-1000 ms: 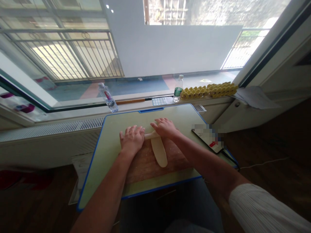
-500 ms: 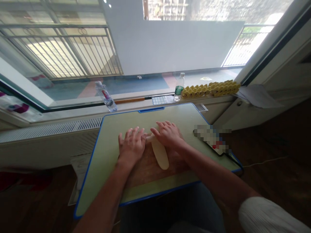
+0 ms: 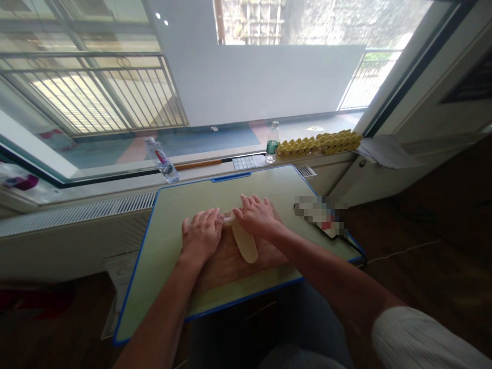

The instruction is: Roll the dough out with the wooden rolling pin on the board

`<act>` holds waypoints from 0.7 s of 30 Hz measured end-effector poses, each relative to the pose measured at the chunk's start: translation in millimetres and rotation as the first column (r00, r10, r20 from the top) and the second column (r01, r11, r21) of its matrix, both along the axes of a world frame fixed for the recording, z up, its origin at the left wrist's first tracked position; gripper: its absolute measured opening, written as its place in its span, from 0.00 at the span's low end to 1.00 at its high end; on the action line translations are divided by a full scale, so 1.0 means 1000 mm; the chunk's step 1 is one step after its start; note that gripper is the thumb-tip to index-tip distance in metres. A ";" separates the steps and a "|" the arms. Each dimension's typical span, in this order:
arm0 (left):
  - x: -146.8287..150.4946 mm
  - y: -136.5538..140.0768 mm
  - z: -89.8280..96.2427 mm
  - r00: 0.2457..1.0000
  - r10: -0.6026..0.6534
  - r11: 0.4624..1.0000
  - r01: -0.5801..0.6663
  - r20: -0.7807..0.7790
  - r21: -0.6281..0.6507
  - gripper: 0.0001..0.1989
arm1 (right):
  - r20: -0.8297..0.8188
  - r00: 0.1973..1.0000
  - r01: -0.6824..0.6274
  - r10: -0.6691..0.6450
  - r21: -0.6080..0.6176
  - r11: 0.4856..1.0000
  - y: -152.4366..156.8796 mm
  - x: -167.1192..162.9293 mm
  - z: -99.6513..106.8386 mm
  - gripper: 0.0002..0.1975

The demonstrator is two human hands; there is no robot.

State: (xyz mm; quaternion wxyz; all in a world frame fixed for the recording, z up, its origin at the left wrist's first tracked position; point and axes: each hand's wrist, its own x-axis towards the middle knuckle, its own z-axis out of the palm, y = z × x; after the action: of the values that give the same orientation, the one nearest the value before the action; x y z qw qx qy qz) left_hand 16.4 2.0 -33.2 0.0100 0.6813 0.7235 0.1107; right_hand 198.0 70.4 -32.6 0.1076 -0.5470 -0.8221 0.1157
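Note:
A pale rolling pin (image 3: 228,221) lies crosswise over a long, flat strip of dough (image 3: 246,246). My left hand (image 3: 202,236) rests over the pin's left part, fingers bent forward over it. On the right part sits my right hand (image 3: 255,218), its fingers also curved over the pin and its palm above the far end of the dough. Only a short piece of the pin shows between the hands; the rest is hidden under them. Beneath the dough is a brown wooden board (image 3: 221,271), set on a light green table with a blue rim (image 3: 154,220).
A phone-like object (image 3: 321,218), partly blurred out, lies at the table's right with a black strap. On the windowsill stand two plastic bottles, one clear bottle (image 3: 163,163) and one green-labelled bottle (image 3: 272,143), beside yellow egg trays (image 3: 319,143). A wooden stick (image 3: 198,164) lies there too.
Both hands have drawn slightly nearer along the dough with the rolling pin, and their fingers look more bent. The whole view has shifted a little.

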 end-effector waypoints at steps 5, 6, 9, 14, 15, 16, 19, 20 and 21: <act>-0.002 -0.062 -0.012 0.996 -0.089 0.992 0.089 -0.004 0.086 0.25 | -0.066 0.996 -0.062 0.067 0.083 0.995 -0.074 0.021 -0.008 0.34; -0.003 -0.070 -0.014 0.995 -0.100 0.990 0.099 -0.002 0.104 0.24 | -0.089 0.993 -0.065 0.072 0.088 0.994 -0.087 0.025 -0.010 0.34; -0.005 -0.080 -0.011 0.994 -0.108 0.981 0.104 0.014 0.164 0.19 | -0.157 0.985 -0.057 0.070 0.088 0.994 -0.110 0.034 -0.015 0.32; 0.004 -0.066 0.014 0.975 -0.223 0.955 0.218 0.005 0.202 0.14 | -0.214 0.973 -0.067 0.088 0.104 0.992 -0.104 0.042 -0.005 0.20; 0.006 -0.062 0.021 0.965 -0.262 0.945 0.258 -0.005 0.201 0.13 | -0.212 0.972 -0.076 0.099 0.116 0.990 -0.099 0.044 -0.001 0.16; 0.009 -0.056 0.026 0.957 -0.291 0.935 0.287 -0.012 0.206 0.13 | -0.208 0.973 -0.074 0.100 0.128 0.989 -0.094 0.046 0.002 0.12; 0.015 -0.033 0.037 0.960 -0.281 0.922 0.269 0.001 0.278 0.22 | -0.185 0.982 0.001 0.024 0.135 0.991 -0.081 0.058 0.008 0.06; 0.016 -0.023 0.037 0.970 -0.241 0.927 0.224 0.022 0.302 0.27 | -0.170 0.985 0.035 -0.013 0.129 0.991 -0.077 0.063 0.008 0.06; 0.017 -0.012 0.037 0.980 -0.192 0.937 0.168 0.050 0.306 0.32 | -0.153 0.987 0.062 -0.043 0.124 0.990 -0.074 0.069 0.007 0.06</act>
State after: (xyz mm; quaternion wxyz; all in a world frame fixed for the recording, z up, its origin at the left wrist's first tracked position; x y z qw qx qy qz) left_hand 33.3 -10.0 3.5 -0.0549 0.7334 0.6318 0.2449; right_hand 266.6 -3.4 -25.9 0.2070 -0.5503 -0.8026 0.1005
